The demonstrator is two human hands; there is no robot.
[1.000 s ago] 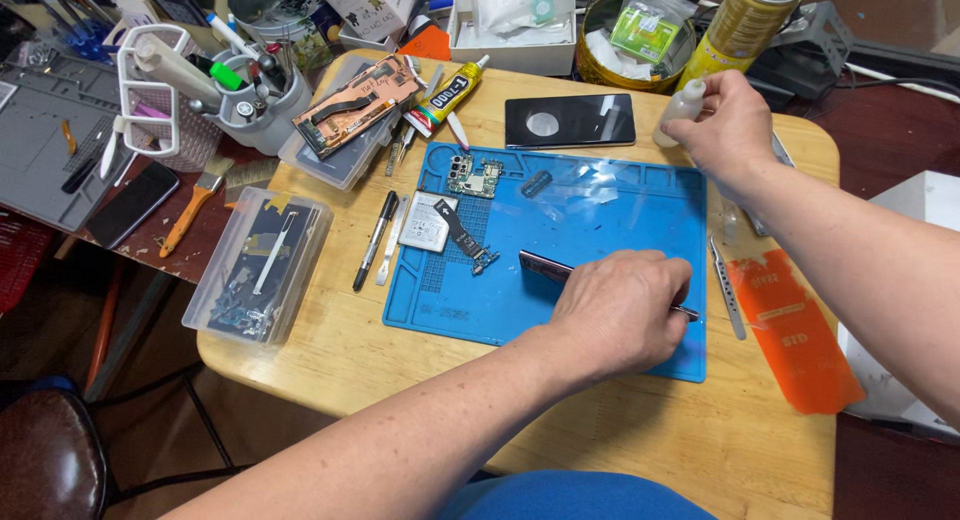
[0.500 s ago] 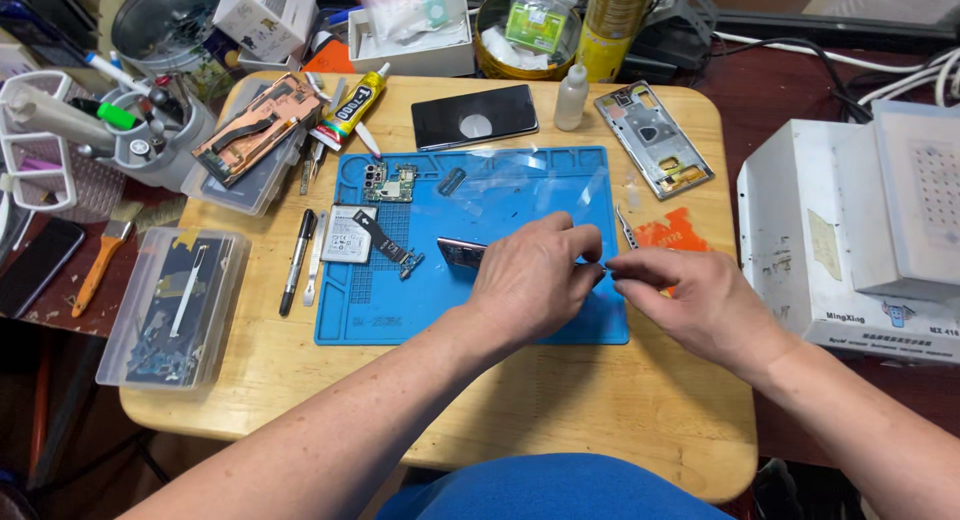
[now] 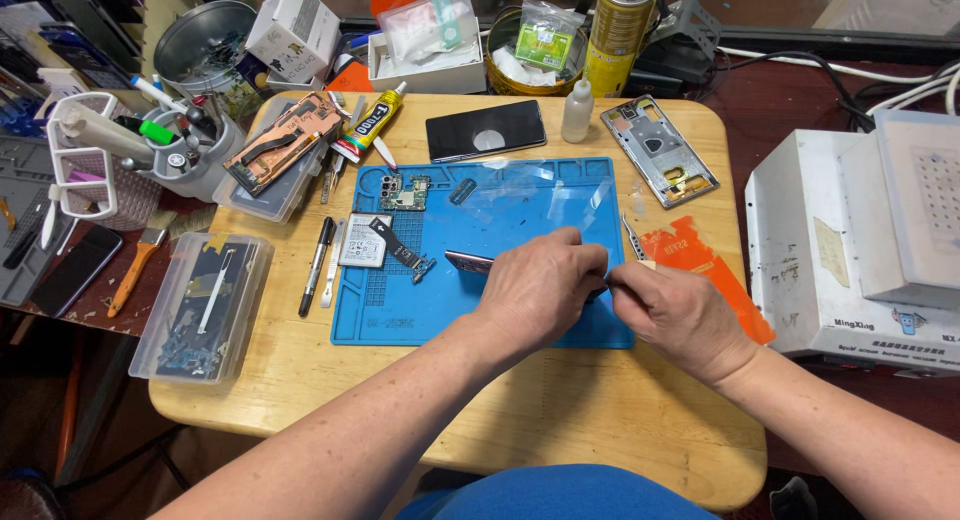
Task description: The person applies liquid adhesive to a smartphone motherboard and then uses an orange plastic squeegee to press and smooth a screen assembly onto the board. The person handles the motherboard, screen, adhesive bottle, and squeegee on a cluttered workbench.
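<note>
My left hand (image 3: 540, 285) presses down on a dark phone (image 3: 468, 262) lying on the blue work mat (image 3: 400, 310); only the phone's left end shows past my fingers. My right hand (image 3: 675, 315) sits just to the right, fingers pinched on a small thin tool at the phone's right end, which is hidden. A circuit board (image 3: 404, 192), a flex strip (image 3: 397, 243) and a small silver module (image 3: 361, 242) lie on the mat's left part.
A phone frame (image 3: 660, 150), a white dropper bottle (image 3: 577, 112), a black phone screen (image 3: 486, 130) and a glue tube (image 3: 372, 120) lie at the table's back. Tweezers (image 3: 634, 238) and an orange sheet (image 3: 712, 276) sit right of the mat. A white machine (image 3: 860, 240) stands right.
My right hand came back from the dropper bottle at the table's far side to the phone's right end, now pinching a small tool. My left hand stayed on the phone.
</note>
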